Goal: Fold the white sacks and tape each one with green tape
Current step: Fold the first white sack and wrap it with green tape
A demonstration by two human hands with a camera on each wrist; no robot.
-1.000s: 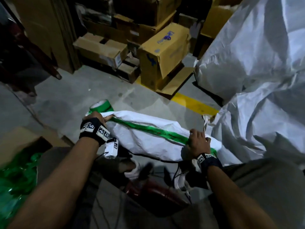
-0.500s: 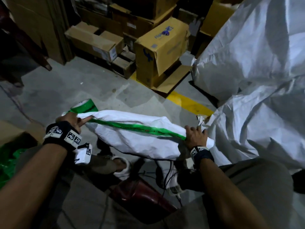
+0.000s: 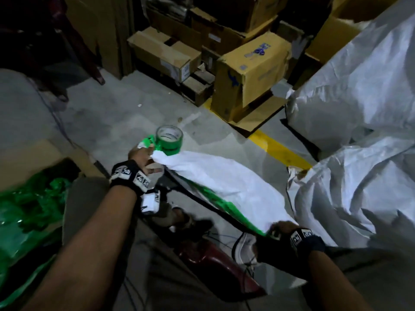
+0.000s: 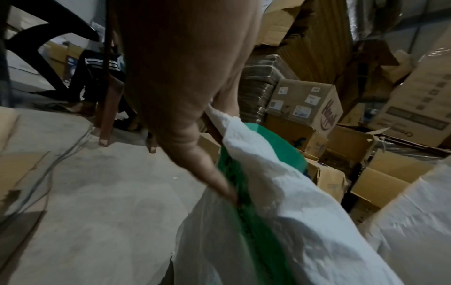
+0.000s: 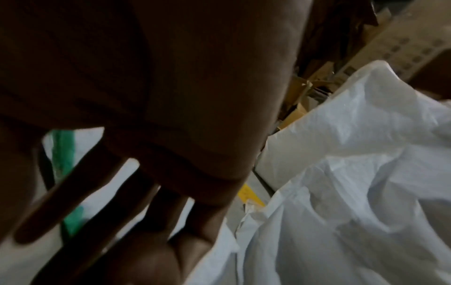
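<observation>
Nearest, the person's right hand (image 3: 281,230) holds one end of a folded white sack (image 3: 226,189); its fingers (image 5: 80,185) look spread against the fabric, though the view is dark. A green tape strip (image 3: 215,203) runs along the sack's lower edge. Farther out, the left hand (image 3: 143,158) pinches the other end, the green tape roll (image 3: 169,142) hanging just beyond it. The bundle is held above the concrete floor (image 3: 112,122). To tape well, likely keep the sack taut between both hands and press the strip flat before tearing. Loose white sacks (image 3: 359,131) are heaped at right, cardboard boxes (image 3: 251,70) behind.
</observation>
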